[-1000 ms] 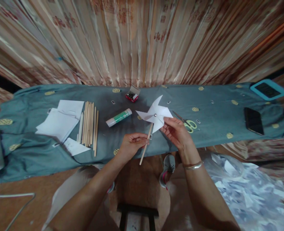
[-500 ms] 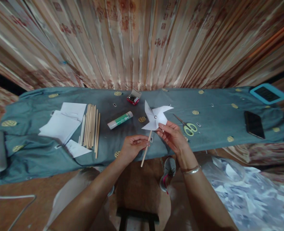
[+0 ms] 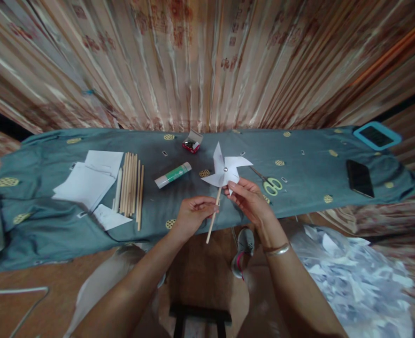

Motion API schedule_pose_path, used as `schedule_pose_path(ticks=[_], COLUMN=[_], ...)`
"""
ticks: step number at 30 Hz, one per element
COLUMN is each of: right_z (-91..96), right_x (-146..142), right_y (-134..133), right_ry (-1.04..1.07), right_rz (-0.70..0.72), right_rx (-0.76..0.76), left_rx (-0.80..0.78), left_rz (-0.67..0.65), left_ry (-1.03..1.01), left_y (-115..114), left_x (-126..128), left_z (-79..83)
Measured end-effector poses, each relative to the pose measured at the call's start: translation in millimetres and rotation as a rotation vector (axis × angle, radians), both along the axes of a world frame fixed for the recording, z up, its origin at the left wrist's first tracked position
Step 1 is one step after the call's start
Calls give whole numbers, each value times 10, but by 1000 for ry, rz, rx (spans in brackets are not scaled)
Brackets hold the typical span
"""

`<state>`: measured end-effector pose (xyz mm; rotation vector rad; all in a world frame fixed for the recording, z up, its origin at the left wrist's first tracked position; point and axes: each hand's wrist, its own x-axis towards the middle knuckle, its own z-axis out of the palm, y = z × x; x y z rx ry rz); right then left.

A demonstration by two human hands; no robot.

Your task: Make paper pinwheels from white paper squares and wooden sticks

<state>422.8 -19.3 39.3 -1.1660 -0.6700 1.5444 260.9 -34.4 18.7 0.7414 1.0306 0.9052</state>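
Observation:
A white paper pinwheel [image 3: 231, 163] with a round metal pin at its centre is held up over the table's near edge. Its thin wooden stick [image 3: 212, 224] slants down towards me, pinched between the thumb and fingers of my left hand [image 3: 192, 215]. On the lower right of the blades, my right hand [image 3: 251, 199] is closed, its thumb against the paper and its other fingers partly hidden behind. Green-handled scissors [image 3: 272, 186] lie just right of the pinwheel. Left of it rests a glue stick [image 3: 172, 175]. An opened small red box [image 3: 192, 142] of pins stands farther back.
White paper sheets [image 3: 84, 185] and a row of wooden sticks [image 3: 130, 183] lie on the left of the cloth-covered table [image 3: 165, 209]. At right are a phone [image 3: 359, 178] and a blue-framed tablet [image 3: 377, 136]. A clear bag of paper pieces [image 3: 355, 277] sits below.
The pinwheel's blades have turned a little clockwise under my right hand. My left hand keeps its hold on the stick. The view has shifted slightly.

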Motion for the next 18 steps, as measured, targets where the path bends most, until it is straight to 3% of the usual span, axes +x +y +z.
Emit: schedule_pose_path(ticks=[6,11,18], right_z=[8,-1,-49], right_x=[36,39,-173], right_y=[-71,-192,-487], right_ry=[-78,-209,-268], right_rz=[28,53,179], right_rx=[12,31,141], left_rx=[18,39,12], left_rz=[35,153,223], left_ry=[-16,-57,-171], left_y=[-6,20,48], left_x=[-36,-57,-50], left_z=[56,96,181])
